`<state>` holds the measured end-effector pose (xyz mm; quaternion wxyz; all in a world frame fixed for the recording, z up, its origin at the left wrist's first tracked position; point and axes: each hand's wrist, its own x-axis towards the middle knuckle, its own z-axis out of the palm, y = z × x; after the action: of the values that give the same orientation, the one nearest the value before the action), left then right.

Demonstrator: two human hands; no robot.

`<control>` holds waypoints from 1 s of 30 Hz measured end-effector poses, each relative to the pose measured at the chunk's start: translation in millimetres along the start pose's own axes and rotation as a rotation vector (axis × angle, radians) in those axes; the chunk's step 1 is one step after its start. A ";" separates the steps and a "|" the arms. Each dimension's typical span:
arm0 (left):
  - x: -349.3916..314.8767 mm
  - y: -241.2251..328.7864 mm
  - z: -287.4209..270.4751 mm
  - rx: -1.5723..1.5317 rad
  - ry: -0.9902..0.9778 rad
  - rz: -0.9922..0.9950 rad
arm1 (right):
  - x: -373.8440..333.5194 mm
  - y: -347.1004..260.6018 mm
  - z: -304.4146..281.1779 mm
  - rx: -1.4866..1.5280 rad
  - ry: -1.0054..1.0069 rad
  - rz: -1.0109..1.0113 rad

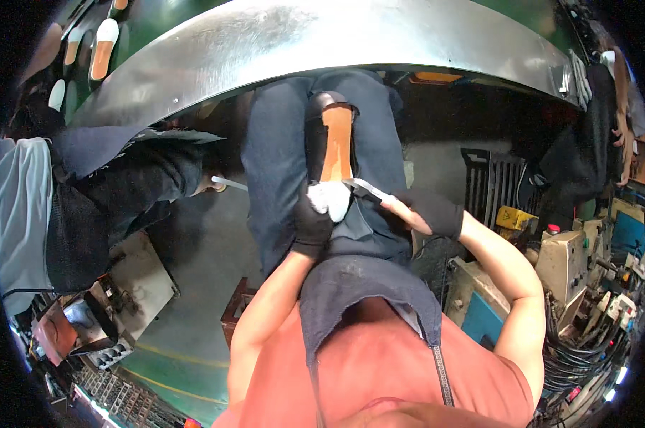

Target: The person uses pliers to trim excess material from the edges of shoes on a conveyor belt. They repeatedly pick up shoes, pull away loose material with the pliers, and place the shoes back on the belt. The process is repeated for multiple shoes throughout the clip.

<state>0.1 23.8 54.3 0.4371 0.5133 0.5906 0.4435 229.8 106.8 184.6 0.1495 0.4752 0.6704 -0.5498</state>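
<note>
A shoe (339, 146) lies sole side up between my thighs, its far end dark and its middle tan. The near end is white, with a ragged white edge by my left hand. My left hand (313, 225), in a dark glove, is closed around the left side of that white end. In my gloved right hand (434, 212) is a hand tool (406, 212) with a pale wooden handle and a narrow, curved metal end. The metal tip touches or nearly touches the shoe where tan meets white; its exact shape is too small to tell.
A shiny metal ledge (315, 43) curves across beyond my knees. Several similar soles (103, 50) rest on the green surface at far left. Another person's leg (147, 178) is at left. Machine boxes (561, 264) and cables (575, 357) stand close by my right elbow.
</note>
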 end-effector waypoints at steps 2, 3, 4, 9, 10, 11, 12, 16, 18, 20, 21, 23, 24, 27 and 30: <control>10.4 30.8 3.9 0.157 0.045 -0.243 | -7.5 -4.8 -4.5 -0.083 0.102 -0.228; 1.8 -5.8 7.8 -0.018 0.095 -0.268 | -16.2 -38.7 -16.2 -0.137 0.067 -0.267; -11.9 -71.4 13.7 -0.197 0.160 -0.282 | -21.8 -70.9 -22.4 -0.203 0.029 -0.315; -26.1 -23.1 -15.3 -0.427 -0.300 -0.383 | 23.3 -33.9 -0.7 -0.112 0.227 -0.755; -25.9 -15.1 -19.0 -0.652 -0.269 -0.551 | 23.1 -21.7 -3.4 -0.101 0.183 -0.534; -26.6 -6.0 -22.8 -0.907 -0.176 -0.747 | 16.8 -15.8 -4.4 -0.265 0.043 -0.305; -18.6 0.7 -24.1 -1.094 -0.089 -0.808 | 14.0 -16.6 -3.7 -0.250 0.025 -0.301; -17.6 36.8 -20.1 -0.049 -0.191 -0.150 | -20.8 -45.7 18.1 -0.264 0.165 -0.601; -4.1 28.9 -9.8 -0.182 -0.104 -0.308 | -32.7 -87.5 21.4 -0.264 0.117 -0.748; -11.3 8.2 -9.0 -0.124 -0.102 -0.308 | -10.6 -72.9 24.9 -0.152 0.089 -0.857; -11.9 20.2 -11.1 -0.073 -0.177 -0.196 | 2.8 -59.0 31.2 -0.079 0.072 -0.895; -20.2 37.8 -24.4 -0.266 -0.250 -0.310 | 11.2 -27.8 19.6 -0.208 0.140 -0.493; -16.8 39.8 -23.3 -0.250 -0.167 -0.228 | 9.6 -9.6 11.4 -0.312 0.150 -0.467; -4.9 99.1 -71.6 0.454 -0.325 -0.085 | -42.6 -4.3 -9.5 -0.268 0.133 -0.330; 25.3 160.8 -142.5 0.335 -0.294 -0.038 | -76.3 -2.4 -12.4 -0.171 0.236 -0.287</control>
<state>-105.5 51.1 241.2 0.4353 0.6267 0.5956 0.2510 270.3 81.8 245.5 0.0300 0.4215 0.7884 -0.4470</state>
